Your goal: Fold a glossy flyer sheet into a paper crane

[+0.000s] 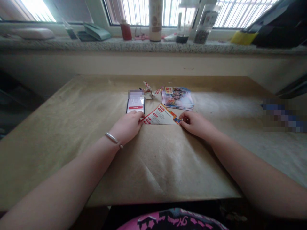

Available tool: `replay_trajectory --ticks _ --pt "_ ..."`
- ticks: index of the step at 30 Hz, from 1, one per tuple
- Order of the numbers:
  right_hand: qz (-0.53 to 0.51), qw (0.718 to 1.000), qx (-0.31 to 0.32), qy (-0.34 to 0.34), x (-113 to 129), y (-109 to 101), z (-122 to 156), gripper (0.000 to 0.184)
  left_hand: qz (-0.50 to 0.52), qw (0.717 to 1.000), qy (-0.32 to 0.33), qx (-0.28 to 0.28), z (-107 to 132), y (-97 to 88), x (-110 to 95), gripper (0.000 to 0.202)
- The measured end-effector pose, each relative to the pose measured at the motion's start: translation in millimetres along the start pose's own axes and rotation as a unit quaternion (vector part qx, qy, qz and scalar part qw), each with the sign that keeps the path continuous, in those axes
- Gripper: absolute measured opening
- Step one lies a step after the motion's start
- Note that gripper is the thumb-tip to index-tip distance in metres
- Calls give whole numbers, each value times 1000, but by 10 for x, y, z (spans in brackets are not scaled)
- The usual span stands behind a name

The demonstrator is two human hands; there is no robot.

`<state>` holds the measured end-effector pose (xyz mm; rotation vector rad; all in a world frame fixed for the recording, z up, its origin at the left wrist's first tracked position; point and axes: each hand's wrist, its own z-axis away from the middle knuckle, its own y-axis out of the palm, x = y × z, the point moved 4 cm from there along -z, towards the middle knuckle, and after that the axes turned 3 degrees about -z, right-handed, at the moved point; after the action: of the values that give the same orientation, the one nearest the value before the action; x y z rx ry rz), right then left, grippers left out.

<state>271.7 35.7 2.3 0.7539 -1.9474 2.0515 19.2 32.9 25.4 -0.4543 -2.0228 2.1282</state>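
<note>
Left hand [127, 126]: fingers [140, 115] resting on the left corner of the printed flyer [159, 115], grip unclear. Right hand [195, 124]: fingers [183, 118] pinching its right corner. Flyer lies flat between the hands on the kraft-paper-covered bench [163, 166]. Smartphone [135, 104] just beside left hand, screen lit. Stack of flyers [177, 97] just past the flyer; crumpled wrapper [150, 90] between stack and phone.

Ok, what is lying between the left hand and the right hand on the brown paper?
In the head view, a white and orange printed card with red labels lies there, touched by the left hand and right hand.
</note>
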Motion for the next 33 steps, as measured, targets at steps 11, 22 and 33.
replay_trajectory --ticks 11,22,33 --pt "-9 1000 -10 -29 4 -23 9 12 0 1000 4 2 13 -37 -1 32" --pt "30 991 1 -132 210 -60 132 7 5 986 116 -118 83 -93 -107 30" --pt "121 971 35 -204 333 -42 236 19 -23 952 302 -49 200 -25 -379 32"
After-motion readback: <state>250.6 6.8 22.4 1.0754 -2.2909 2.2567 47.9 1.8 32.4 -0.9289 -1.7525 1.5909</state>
